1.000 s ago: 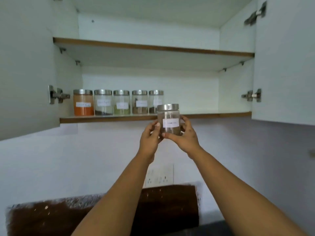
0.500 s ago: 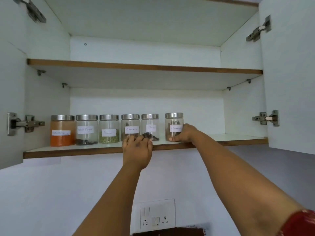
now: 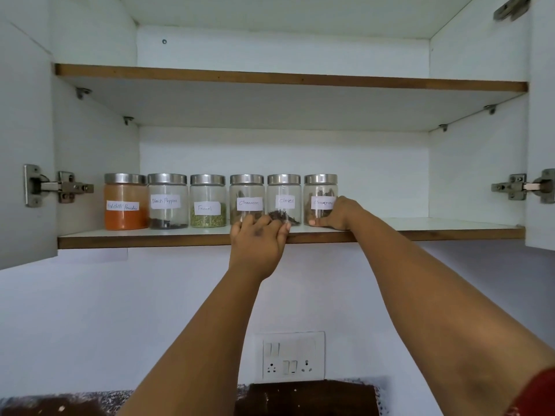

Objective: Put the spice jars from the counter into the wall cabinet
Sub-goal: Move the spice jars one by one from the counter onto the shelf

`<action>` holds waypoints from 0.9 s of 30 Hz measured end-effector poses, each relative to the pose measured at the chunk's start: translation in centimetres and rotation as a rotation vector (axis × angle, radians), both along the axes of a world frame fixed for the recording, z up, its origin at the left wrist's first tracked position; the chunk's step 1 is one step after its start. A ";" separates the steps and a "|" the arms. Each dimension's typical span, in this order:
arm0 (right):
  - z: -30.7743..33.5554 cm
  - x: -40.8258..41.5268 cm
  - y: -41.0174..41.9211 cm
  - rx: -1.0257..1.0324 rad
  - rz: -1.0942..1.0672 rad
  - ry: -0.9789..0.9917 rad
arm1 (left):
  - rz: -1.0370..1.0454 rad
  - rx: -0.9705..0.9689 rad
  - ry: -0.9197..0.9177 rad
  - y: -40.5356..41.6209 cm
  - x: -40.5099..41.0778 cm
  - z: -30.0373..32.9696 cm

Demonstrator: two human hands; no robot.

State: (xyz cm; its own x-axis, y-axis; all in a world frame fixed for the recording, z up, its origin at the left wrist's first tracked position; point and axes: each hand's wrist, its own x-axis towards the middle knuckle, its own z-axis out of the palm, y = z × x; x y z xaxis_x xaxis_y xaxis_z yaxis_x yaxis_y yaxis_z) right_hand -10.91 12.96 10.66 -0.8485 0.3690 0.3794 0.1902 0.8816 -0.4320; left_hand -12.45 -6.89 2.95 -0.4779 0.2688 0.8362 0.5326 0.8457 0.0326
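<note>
Wall cabinet (image 3: 96, 163), both doors open; upper shelf (image 3: 288, 81) seen from below only, its top surface hidden.

Lower shelf (image 3: 135, 240): six upright glass spice jars with steel lids, in one row, nearly touching.
- Red chilli powder jar (image 3: 125, 202), far left, filled orange almost to the lid; label hard to read.
- Black pepper jar (image 3: 167, 201), thin dark layer at the bottom.
- Fennel jar (image 3: 207, 201), low green layer.
- Cinnamon jar (image 3: 247, 196), base hidden behind the left hand.
- Cloves jar (image 3: 283, 199), dark cloves at the bottom, lower left edge covered by fingers.
- Rightmost jar (image 3: 319, 196), label partly covered, apparently also reading cinnamon; brown pieces inside.

Left hand (image 3: 259, 238): fingers bent over the shelf's front edge, tips against the bases of the cinnamon and cloves jars; gripping or merely resting not discernible.

Right hand (image 3: 338, 214): curled round the rightmost jar's lower right side, thumb at its base; fingers behind the glass out of sight.

Below: white wall, switch and socket plate (image 3: 289, 357), strip of dark speckled counter (image 3: 75, 405) cut off by the frame edge. Red sleeve (image 3: 537, 394) at bottom right corner, mostly cropped.
</note>
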 end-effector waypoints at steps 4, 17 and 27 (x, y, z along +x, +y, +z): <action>0.0 0.5 -0.7 0.031 -0.051 -0.023 | -0.004 -0.016 -0.001 -0.1 0.1 0.0; -6.4 5.9 -2.9 0.189 -0.177 0.220 | -0.042 -0.170 -0.245 -0.6 1.4 1.8; -25.3 14.1 -6.8 -0.226 -0.019 0.233 | -0.278 0.132 -0.561 1.8 11.5 -20.2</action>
State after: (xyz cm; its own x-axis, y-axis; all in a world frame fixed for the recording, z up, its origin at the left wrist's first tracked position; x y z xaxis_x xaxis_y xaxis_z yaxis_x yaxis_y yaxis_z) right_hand 3.22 6.18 -14.68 -0.7407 0.4807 0.4694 0.0783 0.7556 -0.6503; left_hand -1.00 -5.09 -17.24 -0.7801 0.3574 0.5135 0.6031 0.6481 0.4650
